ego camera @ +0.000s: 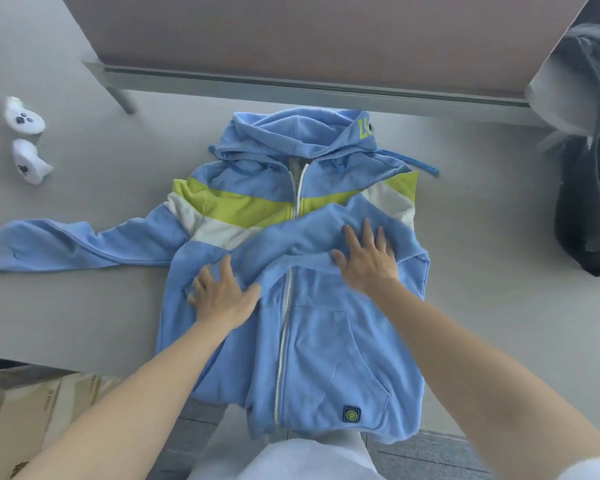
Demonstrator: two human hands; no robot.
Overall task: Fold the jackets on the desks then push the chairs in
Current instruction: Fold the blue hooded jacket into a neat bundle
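Light-blue hooded jacket [319, 341] lies face up on the grey counter [118, 306], zip closed, hood [291, 136] towards the far partition [291, 29], hem hanging over the near edge. One sleeve [291, 240] is folded across the chest; the other sleeve [66, 244] lies stretched out flat to the left. Left hand [222, 296] and right hand [368, 261] both rest palm-down on the folded sleeve — fingers [368, 233] straight and spread apart, pressing the cloth, gripping nothing. Two small white objects [25, 119] sit at the far left of the counter. Dark grey bundle [589, 188] at the right edge — cannot tell what it is. Cardboard box [21, 417] below the counter, lower left.
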